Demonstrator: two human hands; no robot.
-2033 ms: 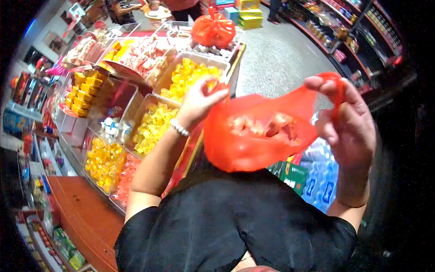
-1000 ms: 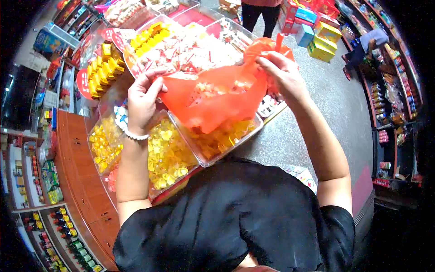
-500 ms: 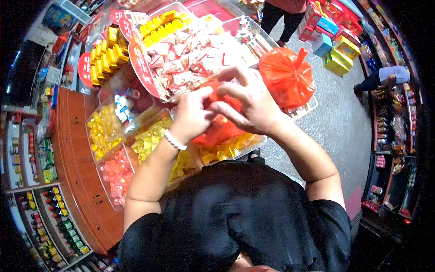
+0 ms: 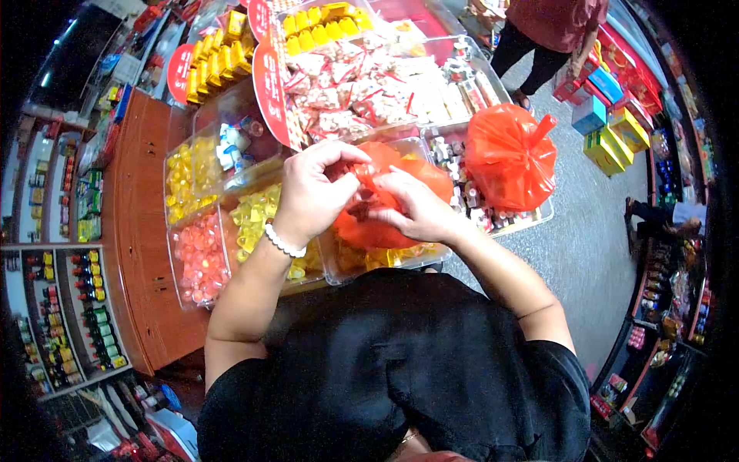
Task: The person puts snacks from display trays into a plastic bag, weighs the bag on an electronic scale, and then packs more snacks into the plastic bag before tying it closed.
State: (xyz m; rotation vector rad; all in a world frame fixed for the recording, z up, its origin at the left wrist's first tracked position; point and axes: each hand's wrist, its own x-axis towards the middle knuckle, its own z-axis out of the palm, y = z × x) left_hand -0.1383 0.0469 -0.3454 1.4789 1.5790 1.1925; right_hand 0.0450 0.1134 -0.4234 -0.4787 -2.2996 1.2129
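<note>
Both hands are at the gathered neck of a red plastic bag (image 4: 427,177), which rests over a bin of yellow-wrapped sweets (image 4: 392,256). My left hand (image 4: 319,185), with a white bead bracelet (image 4: 283,242) on its wrist, pinches the twisted top of the bag. From the other side, my right hand (image 4: 419,204) has its fingers closed on the same neck. What the bag holds is hidden. A second red plastic bag (image 4: 508,158), full and tied at the top, sits to the right on a bin of small wrapped pieces (image 4: 454,158).
Clear bins hold red-and-white packets (image 4: 354,85), yellow packs (image 4: 327,35) and pink sweets (image 4: 202,258). A wooden cabinet (image 4: 142,231) stands at the left. Gift boxes (image 4: 608,146) lie on the floor at the right, with a person (image 4: 550,38) standing near them. Another person (image 4: 670,219) is by the shelves.
My right hand has come down and closed onto the bag's neck, where its fingers were raised and spread before. The view has shifted, and the person at the back shows more.
</note>
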